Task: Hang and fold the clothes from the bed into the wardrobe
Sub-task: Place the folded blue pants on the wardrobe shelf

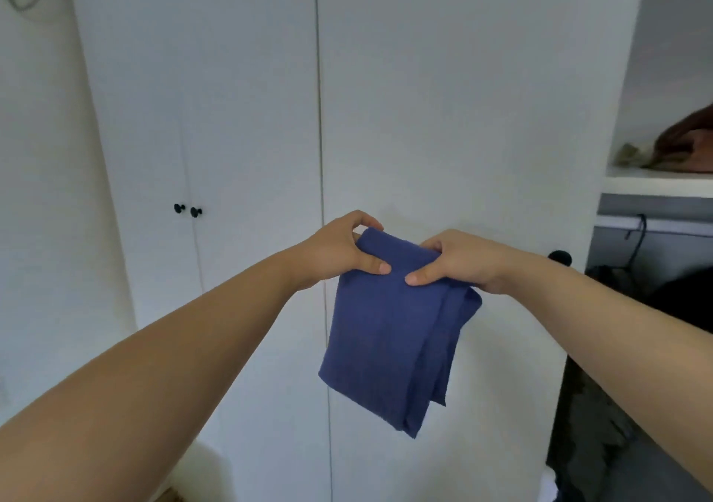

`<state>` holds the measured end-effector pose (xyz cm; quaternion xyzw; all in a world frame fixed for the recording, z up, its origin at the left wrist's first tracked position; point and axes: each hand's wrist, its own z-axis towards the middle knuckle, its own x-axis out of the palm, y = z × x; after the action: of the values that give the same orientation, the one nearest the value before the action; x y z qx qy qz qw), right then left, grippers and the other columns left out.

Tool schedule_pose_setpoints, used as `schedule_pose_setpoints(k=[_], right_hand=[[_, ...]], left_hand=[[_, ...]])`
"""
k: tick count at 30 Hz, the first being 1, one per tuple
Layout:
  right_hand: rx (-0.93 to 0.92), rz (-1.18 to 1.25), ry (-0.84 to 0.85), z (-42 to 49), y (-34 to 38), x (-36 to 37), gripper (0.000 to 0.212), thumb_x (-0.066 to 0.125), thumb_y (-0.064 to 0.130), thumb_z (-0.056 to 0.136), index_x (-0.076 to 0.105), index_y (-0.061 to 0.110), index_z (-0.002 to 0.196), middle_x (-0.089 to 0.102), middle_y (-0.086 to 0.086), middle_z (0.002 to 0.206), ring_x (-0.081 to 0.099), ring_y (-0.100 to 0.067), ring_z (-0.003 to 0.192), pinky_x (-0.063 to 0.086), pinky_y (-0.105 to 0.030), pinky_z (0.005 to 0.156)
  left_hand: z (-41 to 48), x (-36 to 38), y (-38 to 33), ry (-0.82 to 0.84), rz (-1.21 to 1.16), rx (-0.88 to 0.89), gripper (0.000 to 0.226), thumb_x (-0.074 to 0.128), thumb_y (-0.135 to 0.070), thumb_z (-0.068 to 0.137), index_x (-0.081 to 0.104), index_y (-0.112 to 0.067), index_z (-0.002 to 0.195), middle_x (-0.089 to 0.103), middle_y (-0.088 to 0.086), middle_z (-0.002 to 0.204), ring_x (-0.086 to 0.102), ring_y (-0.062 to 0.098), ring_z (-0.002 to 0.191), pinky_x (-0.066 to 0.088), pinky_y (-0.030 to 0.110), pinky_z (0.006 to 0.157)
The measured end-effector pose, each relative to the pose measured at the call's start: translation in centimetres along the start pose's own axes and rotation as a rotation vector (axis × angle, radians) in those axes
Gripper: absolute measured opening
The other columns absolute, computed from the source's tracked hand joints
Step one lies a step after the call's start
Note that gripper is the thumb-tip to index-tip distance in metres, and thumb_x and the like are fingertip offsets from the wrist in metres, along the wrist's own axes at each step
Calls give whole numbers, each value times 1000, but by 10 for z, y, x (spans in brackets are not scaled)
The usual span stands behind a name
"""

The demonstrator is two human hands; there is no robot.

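Observation:
A folded blue garment [389, 331] hangs in the air in front of the white wardrobe doors [443, 115]. My left hand [339, 250] pinches its top left corner, thumb on the front. My right hand [459, 258] grips the top right corner with fingers curled round the fold. The cloth hangs down in several layers below both hands. At the right the wardrobe stands open, showing a shelf [656, 183] and a rail [656, 227].
Two closed doors with black knobs [188, 210] are at the left. Another black knob [559, 257] sits by the open section. On the shelf lies a brown item [686, 142]. A black hanger [638, 239] and dark clothes [602, 405] hang below the rail.

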<state>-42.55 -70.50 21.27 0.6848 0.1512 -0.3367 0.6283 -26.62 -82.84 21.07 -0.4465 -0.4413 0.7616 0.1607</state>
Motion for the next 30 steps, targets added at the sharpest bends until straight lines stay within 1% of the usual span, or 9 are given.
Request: schedule_pose_setpoints(k=[6, 9, 13, 15, 17, 20, 23, 26, 30], right_hand=[[160, 149, 56, -45, 3, -46, 39, 73, 25, 79, 64, 9, 113, 71, -8, 110, 67, -24, 102, 54, -34, 88], [170, 223, -117, -68, -1, -60, 19, 70, 16, 84, 68, 7, 100, 72, -11, 100, 68, -25, 92, 54, -36, 86], [149, 348, -331, -105, -3, -79, 5, 62, 8, 86, 63, 4, 88, 71, -11, 81, 67, -21, 71, 55, -29, 68], [120, 454, -379, -126, -3, -90, 13, 65, 8, 81, 63, 2, 92, 70, -13, 83, 67, -21, 70, 55, -29, 68], [130, 564, -420, -144, -7, -104, 33, 67, 13, 69, 64, 0, 100, 69, -17, 93, 66, -25, 79, 53, -35, 82], [132, 629, -526, -166, -11, -128, 27, 66, 14, 66, 68, 2, 91, 70, -16, 91, 67, -27, 78, 51, -36, 84], [136, 564, -690, -180, -13, -158, 16, 60, 15, 81, 66, 5, 91, 70, -13, 85, 65, -26, 73, 51, -34, 80], [124, 518, -829, -189, -14, -193, 11, 55, 15, 85, 61, 9, 78, 67, -8, 67, 62, -20, 59, 50, -26, 64], [163, 506, -928, -204, -27, -244, 30, 51, 16, 85, 43, 14, 56, 50, -4, 45, 51, -17, 40, 41, -17, 43]], left_hand=[[27, 26, -35, 119, -87, 103, 52, 80, -17, 76, 50, -23, 119, 67, 1, 107, 66, 18, 99, 54, 34, 87], [33, 38, -54, 207, -145, 111, 48, 73, -25, 83, 49, -21, 124, 67, 5, 112, 67, 19, 100, 54, 38, 90], [37, 56, -71, 369, -266, 114, 46, 65, -41, 88, 55, -17, 126, 67, 3, 119, 65, 18, 109, 49, 41, 100], [36, 69, -79, 545, -234, 97, 56, 67, -44, 79, 57, -17, 127, 66, -1, 123, 62, 17, 114, 48, 39, 100], [34, 85, -88, 670, -239, 87, 55, 71, -35, 75, 58, -18, 125, 66, -2, 122, 62, 17, 114, 48, 35, 96], [37, 106, -115, 639, -326, 90, 44, 73, -21, 75, 63, -16, 117, 70, 0, 114, 66, 20, 106, 51, 33, 90], [48, 121, -150, 540, -308, 122, 31, 71, -16, 83, 65, -14, 112, 72, 3, 107, 68, 23, 102, 53, 36, 89], [64, 136, -190, 489, -253, 174, 30, 71, -15, 83, 64, -14, 112, 72, 4, 107, 67, 24, 101, 53, 38, 90], [92, 154, -246, 457, -155, 270, 26, 71, -12, 82, 65, -17, 107, 71, 5, 107, 66, 24, 101, 52, 37, 89]])
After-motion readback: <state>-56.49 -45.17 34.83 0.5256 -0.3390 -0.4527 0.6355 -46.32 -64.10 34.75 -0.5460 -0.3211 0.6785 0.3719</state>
